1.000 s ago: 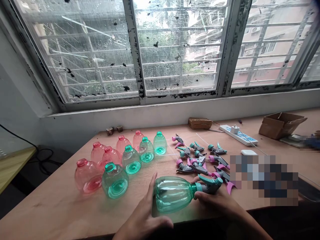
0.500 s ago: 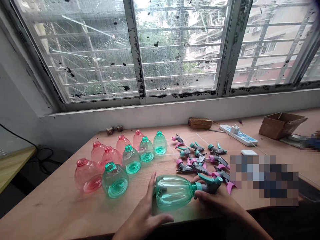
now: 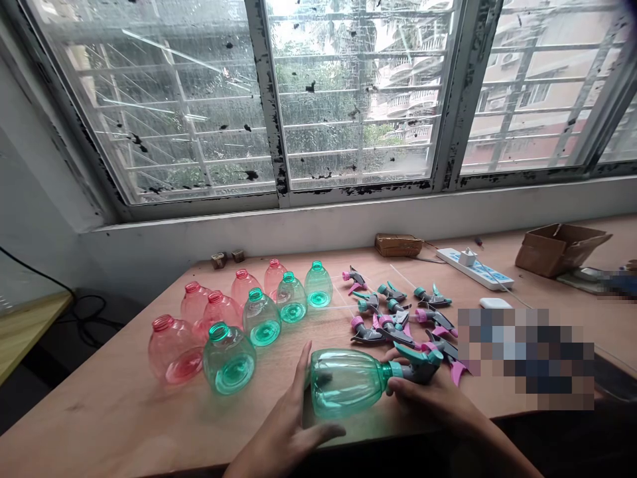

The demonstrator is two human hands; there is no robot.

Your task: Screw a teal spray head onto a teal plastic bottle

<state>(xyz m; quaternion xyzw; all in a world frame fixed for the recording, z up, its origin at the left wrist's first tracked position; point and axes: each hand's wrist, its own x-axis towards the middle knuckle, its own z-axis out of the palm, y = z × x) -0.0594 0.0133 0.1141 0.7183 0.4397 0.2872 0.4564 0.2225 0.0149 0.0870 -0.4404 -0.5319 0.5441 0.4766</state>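
A green see-through spray bottle (image 3: 346, 384) lies on its side in the air above the table's front edge, its base to the left. A grey and teal trigger head (image 3: 418, 365) sits on its neck. My right hand (image 3: 428, 398) is closed around the neck and the head's collar, with some fingers hidden behind. At the base is my left hand (image 3: 293, 418), fingers stretched up and thumb apart; whether its palm touches the bottle I cannot tell. Several loose trigger heads (image 3: 395, 330), pink-grey and teal-grey, lie just behind.
Open-necked green bottles (image 3: 229, 362) and pink bottles (image 3: 174, 352) stand in rows on the wooden table (image 3: 109, 405) at left. Toward the back right are a power strip (image 3: 478, 271), a brown package (image 3: 398, 245), a cardboard box (image 3: 555, 252) and a white case (image 3: 495, 303).
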